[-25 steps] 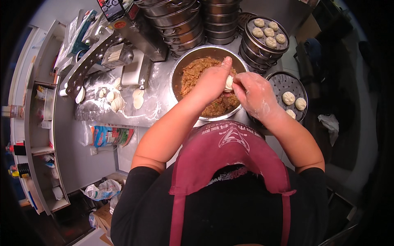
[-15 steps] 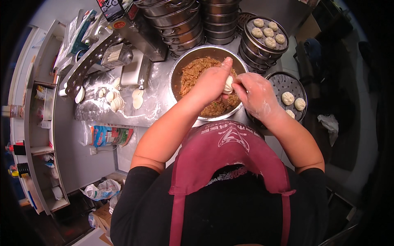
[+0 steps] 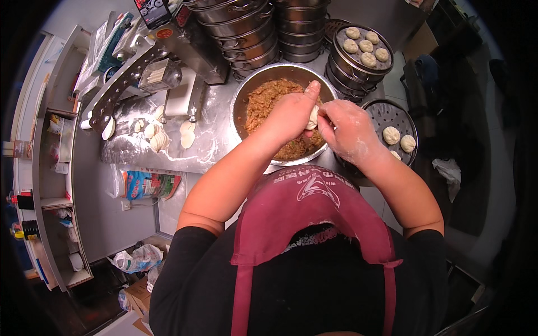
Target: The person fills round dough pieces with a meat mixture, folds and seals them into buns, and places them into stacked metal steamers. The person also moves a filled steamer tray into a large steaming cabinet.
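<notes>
A pleated white bun (image 3: 313,119) sits between my hands over a large metal bowl (image 3: 237,126) of brown minced filling (image 3: 269,99). My left hand (image 3: 292,115) is curled around the bun from the left, thumb pointing up. On the other side my right hand (image 3: 348,130), dusted with flour, pinches the edge of the dough with its fingertips. Most of the bun is hidden behind the fingers.
Several finished buns (image 3: 367,60) rest on a stacked steamer (image 3: 342,76) at the far right. A nearer steamer tray (image 3: 385,116) holds more buns. Flat dough rounds (image 3: 158,141) lie on the floured counter (image 3: 126,150) beside a dough machine (image 3: 182,95). Tall steamer stacks (image 3: 238,42) stand behind the bowl.
Both hands stay in nearly the same place above the bowl. The right fingers have shifted slightly on the dough, and less of the bun shows.
</notes>
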`<control>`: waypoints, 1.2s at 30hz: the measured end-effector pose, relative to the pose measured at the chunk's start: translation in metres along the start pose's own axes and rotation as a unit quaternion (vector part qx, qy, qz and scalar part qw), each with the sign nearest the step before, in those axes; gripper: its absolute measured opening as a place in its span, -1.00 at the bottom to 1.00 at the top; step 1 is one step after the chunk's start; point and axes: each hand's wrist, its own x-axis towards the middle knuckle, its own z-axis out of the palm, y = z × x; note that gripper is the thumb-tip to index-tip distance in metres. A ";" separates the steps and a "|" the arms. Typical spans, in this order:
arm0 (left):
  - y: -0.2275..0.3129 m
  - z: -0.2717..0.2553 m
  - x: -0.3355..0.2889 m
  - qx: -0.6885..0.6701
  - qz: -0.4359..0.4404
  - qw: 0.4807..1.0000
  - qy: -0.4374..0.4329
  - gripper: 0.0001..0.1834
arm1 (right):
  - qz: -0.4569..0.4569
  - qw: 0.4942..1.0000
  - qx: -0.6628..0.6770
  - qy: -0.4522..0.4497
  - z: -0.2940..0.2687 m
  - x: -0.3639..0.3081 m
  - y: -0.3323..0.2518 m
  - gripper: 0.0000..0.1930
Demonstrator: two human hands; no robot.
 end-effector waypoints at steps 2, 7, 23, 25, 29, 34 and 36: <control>0.000 0.002 0.001 -0.037 -0.013 0.999 -0.006 -0.29 | 0.005 1.000 -0.012 -0.015 -0.001 0.000 -0.001 -0.89; 0.001 -0.001 0.001 -0.255 -0.058 0.964 -0.042 -0.28 | -0.012 0.998 0.025 0.050 -0.017 0.001 -0.007 -0.67; -0.046 0.007 0.019 -0.266 -0.080 0.959 -0.053 -0.18 | 0.207 0.975 -0.064 0.044 -0.063 -0.059 0.053 -0.61; -0.054 -0.007 0.019 -0.309 -0.084 0.947 -0.022 -0.32 | 0.287 0.952 -0.098 0.031 -0.087 -0.070 0.079 -0.59; -0.066 -0.020 0.014 -0.325 -0.111 0.939 -0.001 -0.39 | 0.348 0.926 -0.132 -0.064 -0.098 -0.074 0.116 -0.57; -0.079 -0.034 0.008 -0.340 -0.106 0.934 0.008 -0.43 | 0.342 0.913 -0.151 -0.162 -0.095 -0.068 0.128 -0.53; -0.089 -0.043 0.002 -0.345 -0.089 0.934 0.026 -0.42 | 0.362 0.910 -0.124 -0.157 -0.105 -0.072 0.126 -0.53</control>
